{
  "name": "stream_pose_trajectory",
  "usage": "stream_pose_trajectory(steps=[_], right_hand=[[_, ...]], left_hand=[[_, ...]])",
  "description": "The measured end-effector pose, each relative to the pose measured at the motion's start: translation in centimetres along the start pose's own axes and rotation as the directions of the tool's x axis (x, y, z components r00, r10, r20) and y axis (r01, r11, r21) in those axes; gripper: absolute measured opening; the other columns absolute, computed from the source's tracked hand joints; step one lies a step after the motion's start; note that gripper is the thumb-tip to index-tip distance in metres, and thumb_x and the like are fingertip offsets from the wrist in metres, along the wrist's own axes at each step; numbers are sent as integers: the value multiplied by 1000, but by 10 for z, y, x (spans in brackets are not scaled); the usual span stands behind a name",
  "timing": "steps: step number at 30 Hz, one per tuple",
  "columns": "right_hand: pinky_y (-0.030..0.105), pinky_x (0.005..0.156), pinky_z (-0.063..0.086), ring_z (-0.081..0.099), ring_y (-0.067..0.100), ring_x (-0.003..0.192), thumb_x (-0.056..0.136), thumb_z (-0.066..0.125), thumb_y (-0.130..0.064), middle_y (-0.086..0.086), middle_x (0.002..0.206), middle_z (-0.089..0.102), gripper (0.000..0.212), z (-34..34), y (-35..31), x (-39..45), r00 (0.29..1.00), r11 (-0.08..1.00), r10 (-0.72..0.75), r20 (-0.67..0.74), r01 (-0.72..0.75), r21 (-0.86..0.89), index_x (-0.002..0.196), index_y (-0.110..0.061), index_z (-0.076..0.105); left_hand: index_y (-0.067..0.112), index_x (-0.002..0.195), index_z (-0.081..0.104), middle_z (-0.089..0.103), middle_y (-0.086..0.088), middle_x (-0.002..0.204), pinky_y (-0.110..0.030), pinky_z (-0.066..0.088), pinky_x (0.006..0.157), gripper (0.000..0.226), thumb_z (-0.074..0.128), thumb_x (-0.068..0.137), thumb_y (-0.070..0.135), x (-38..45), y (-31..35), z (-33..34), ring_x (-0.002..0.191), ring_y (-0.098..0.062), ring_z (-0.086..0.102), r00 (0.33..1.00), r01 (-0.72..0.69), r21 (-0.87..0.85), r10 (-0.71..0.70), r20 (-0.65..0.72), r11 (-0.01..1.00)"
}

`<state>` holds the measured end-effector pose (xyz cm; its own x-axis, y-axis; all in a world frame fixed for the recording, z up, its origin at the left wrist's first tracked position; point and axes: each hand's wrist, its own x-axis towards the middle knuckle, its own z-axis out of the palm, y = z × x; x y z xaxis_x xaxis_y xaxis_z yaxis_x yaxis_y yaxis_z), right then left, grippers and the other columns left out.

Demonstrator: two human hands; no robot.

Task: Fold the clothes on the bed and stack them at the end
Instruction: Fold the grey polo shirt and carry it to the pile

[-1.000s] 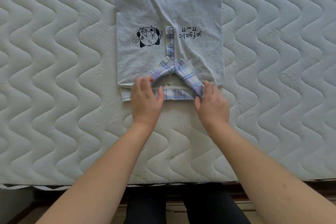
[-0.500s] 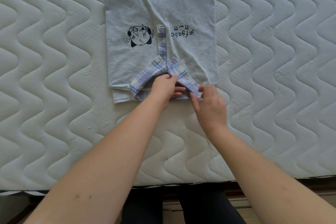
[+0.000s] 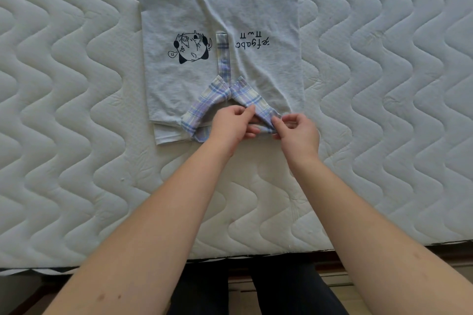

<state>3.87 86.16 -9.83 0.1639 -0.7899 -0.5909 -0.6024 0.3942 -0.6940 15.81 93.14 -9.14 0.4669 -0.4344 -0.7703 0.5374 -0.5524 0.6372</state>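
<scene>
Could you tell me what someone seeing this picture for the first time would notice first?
Probably the folded grey shirt lying in the middle of the quilted white mattress, its black cartoon print upside down to the viewer. At its near edge, the left hand and right hand both pinch the plaid collar.
</scene>
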Motion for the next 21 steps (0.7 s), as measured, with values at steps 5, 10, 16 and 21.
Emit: stream_pose_trajectory(steps=[5,10,16,21], right_hand=[[39,74,56,71,21,73,86,73,-34,4,82,71,17,1,8,5,996,997,22,83,-15,-77,80,-24,60],[23,56,44,67,2,55,90,66,-45,-8,74,70,24,2,7,1,974,991,28,226,3,-137,81,-23,68],[24,56,45,68,5,61,96,59,-41,-6,87,70,21,2,1,1,925,981,191,329,-193,-28,86,-24,66],[28,58,48,70,12,66,90,69,-36,2,85,72,19,5,9,4,959,987,125,255,-94,-130,80,-20,63]], left_hand=[[16,80,54,53,11,62,-15,35,58,25,64,94,35,-24,-18,-54,56,1,51,781,-298,513,515,-354,805],[14,95,53,54,10,72,-25,37,69,34,67,89,45,-37,-51,-92,71,-17,55,735,-57,375,294,-611,925],[10,118,47,68,-5,92,-20,50,52,34,67,93,24,-30,-58,-80,62,-7,65,935,6,-156,-61,-349,988],[16,93,52,62,-3,72,-18,49,46,17,65,92,6,-21,-59,-94,41,2,54,870,-71,-58,33,-492,996]])
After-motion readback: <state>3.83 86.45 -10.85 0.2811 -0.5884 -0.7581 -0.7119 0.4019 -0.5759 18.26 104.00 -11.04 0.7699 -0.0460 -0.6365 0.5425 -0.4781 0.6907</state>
